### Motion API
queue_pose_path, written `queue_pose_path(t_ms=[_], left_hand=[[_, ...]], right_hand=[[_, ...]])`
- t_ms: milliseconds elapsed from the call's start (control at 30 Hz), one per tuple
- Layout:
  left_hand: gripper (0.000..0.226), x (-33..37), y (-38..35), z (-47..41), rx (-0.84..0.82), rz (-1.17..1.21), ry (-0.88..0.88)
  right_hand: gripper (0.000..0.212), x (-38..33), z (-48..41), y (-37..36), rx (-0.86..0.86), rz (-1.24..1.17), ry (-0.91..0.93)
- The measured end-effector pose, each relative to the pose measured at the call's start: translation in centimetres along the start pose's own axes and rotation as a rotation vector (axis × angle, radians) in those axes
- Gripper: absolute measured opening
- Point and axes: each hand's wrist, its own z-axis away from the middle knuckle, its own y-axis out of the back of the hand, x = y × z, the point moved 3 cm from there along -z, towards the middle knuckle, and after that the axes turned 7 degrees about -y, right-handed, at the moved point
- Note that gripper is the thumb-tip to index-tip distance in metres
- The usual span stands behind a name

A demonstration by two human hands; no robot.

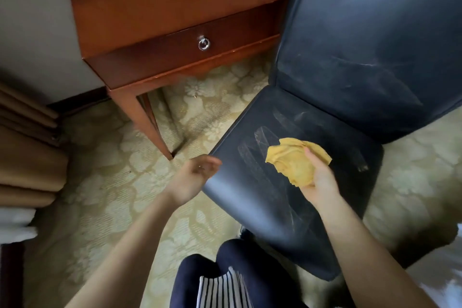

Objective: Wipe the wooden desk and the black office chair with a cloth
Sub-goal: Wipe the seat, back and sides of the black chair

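Note:
The black office chair (pixel 325 70) stands at the right, its dusty seat (pixel 250 182) showing wipe streaks. My right hand (pixel 322 180) holds a crumpled yellow cloth (pixel 292 160) over the middle of the seat. My left hand (pixel 197 175) hovers at the seat's left front corner, fingers loosely curled and empty. The wooden desk (pixel 162 0) stands at the upper left, with a drawer and a round metal pull (pixel 204 43).
Pale floral carpet (pixel 112 170) covers the floor. A desk leg (pixel 147 122) comes down between desk and chair. Tan curtain folds (pixel 27 152) hang at the left edge. My legs in dark trousers (pixel 225 277) are at the bottom.

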Motion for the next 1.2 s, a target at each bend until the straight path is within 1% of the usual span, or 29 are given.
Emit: queue_pose_path(t_ms=[67, 100, 133, 167, 200, 233, 267, 300, 367, 433, 500, 567, 600, 667, 733, 800, 867, 933, 1000, 1033, 1100, 1167, 1200], left_hand=[[0.015, -4.3, 0.3, -1.8, 0.125, -0.052, -0.058], [0.015, -6.3, 0.5, -3.1, 0.179, -0.095, -0.078], [0.016, -8.3, 0.4, -3.9, 0.219, -0.133, -0.093], [0.022, -11.2, -0.4, -5.1, 0.232, -0.186, -0.106], [0.035, -13.2, -0.9, -6.2, 0.235, -0.249, -0.113], [0.049, -14.3, -1.4, -7.0, 0.213, -0.309, -0.100], [0.060, -16.8, -2.7, -8.0, 0.201, -0.354, -0.114], [0.067, -19.3, -4.1, -9.2, 0.195, -0.415, -0.123], [0.074, -22.2, -5.8, -11.5, 0.230, -0.508, -0.130], [0.077, -24.6, -7.4, -12.4, 0.326, -0.616, -0.201], [0.079, -25.1, -7.8, -12.6, 0.431, -0.634, -0.286], [0.083, -25.5, -7.8, -12.5, 0.460, -0.609, -0.324], [0.083, -25.7, -7.7, -12.4, 0.456, -0.619, -0.345], [0.077, -26.1, -7.7, -12.1, 0.466, -0.644, -0.366], [0.066, -26.2, -8.0, -11.8, 0.501, -0.613, -0.375], [0.060, -26.4, -9.0, -11.1, 0.561, -0.581, -0.370], [0.059, -26.6, -10.1, -10.4, 0.622, -0.534, -0.361], [0.058, -26.8, -11.1, -9.6, 0.673, -0.496, -0.343], [0.057, -27.2, -12.3, -8.5, 0.712, -0.485, -0.302], [0.055, -27.3, -12.8, -8.0, 0.735, -0.485, -0.284], [0.043, -27.1, -13.5, -7.0, 0.796, -0.516, -0.261], [0.028, -26.4, -14.0, -5.9, 0.883, -0.562, -0.250], [0.026, -26.3, -13.9, -5.6, 0.914, -0.571, -0.241]], right_hand=[[0.018, 1.1, -3.2, -1.2, -0.054, 0.037, 0.149], [0.016, 1.3, -4.7, -1.8, -0.058, 0.027, 0.225], [0.019, 1.3, -6.1, -2.3, -0.062, 0.008, 0.291], [0.026, 1.7, -8.1, -2.5, -0.044, 0.013, 0.371], [0.036, 1.5, -9.4, -2.7, 0.014, 0.071, 0.455], [0.043, 0.8, -9.8, -2.9, 0.122, 0.225, 0.546], [0.045, 1.2, -11.2, -2.7, 0.228, 0.406, 0.669], [0.043, 1.9, -12.8, -2.6, 0.317, 0.597, 0.807], [0.034, 3.3, -14.4, -3.3, 0.382, 0.909, 1.028], [0.030, 6.1, -15.9, -4.0, 0.375, 1.128, 1.193], [0.026, 8.7, -16.4, -4.9, 0.278, 1.216, 1.239], [0.025, 11.6, -16.4, -5.8, 0.150, 1.272, 1.197], [0.028, 13.0, -16.3, -6.1, 0.114, 1.338, 1.164], [0.036, 15.5, -16.0, -5.9, 0.098, 1.463, 1.159], [0.033, 16.7, -15.5, -5.3, 0.088, 1.498, 1.181], [0.029, 17.4, -15.0, -4.2, 0.053, 1.537, 1.206], [0.032, 17.6, -14.7, -3.0, -0.002, 1.550, 1.248], [0.048, 17.8, -14.5, -1.7, -0.076, 1.584, 1.287], [0.068, 18.1, -14.5, 0.1, -0.112, 1.695, 1.329], [0.070, 18.3, -14.4, 1.0, -0.113, 1.747, 1.351], [0.066, 18.6, -14.0, 3.0, -0.127, 1.810, 1.387], [0.061, 18.3, -13.0, 5.4, -0.166, 1.792, 1.387], [0.060, 18.2, -12.8, 6.4, -0.177, 1.760, 1.394]])
